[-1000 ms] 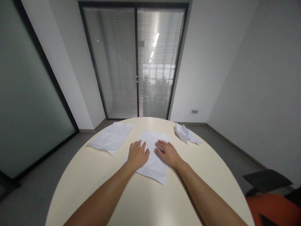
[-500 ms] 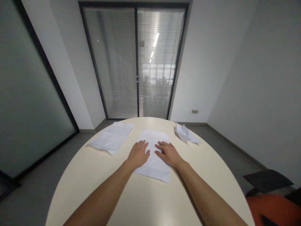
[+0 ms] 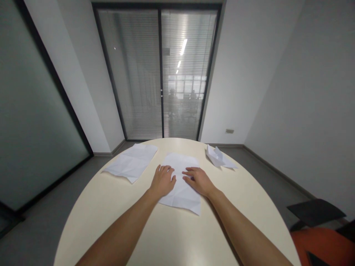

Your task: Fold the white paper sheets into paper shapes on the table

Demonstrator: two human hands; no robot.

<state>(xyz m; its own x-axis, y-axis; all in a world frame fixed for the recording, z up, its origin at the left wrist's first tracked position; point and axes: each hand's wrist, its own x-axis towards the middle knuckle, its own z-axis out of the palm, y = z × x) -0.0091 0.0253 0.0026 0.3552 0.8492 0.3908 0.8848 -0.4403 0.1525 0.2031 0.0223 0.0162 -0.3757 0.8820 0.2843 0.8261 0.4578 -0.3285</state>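
Note:
A creased white sheet of paper (image 3: 180, 197) lies flat on the round cream table (image 3: 177, 236) in front of me. Across its left side rests my left hand (image 3: 163, 181), palm down with the fingers stretched out. My right hand (image 3: 199, 181) lies on the sheet's right side, fingers spread and pointing inward. A strip of paper shows between the two hands, and its far end reaches beyond the fingertips. Neither hand grips anything. Parts of the sheet are hidden under the hands.
Another creased sheet (image 3: 131, 162) lies at the table's far left. Toward the far right sits a folded paper shape (image 3: 217, 157), like a paper boat. An orange chair (image 3: 323, 244) with a black armrest (image 3: 316, 212) stands at the lower right. Glass doors with blinds (image 3: 183, 111) are beyond the table.
The fingers of both hands have shifted very slightly on the sheet. The papers and the folded shape stay where they were.

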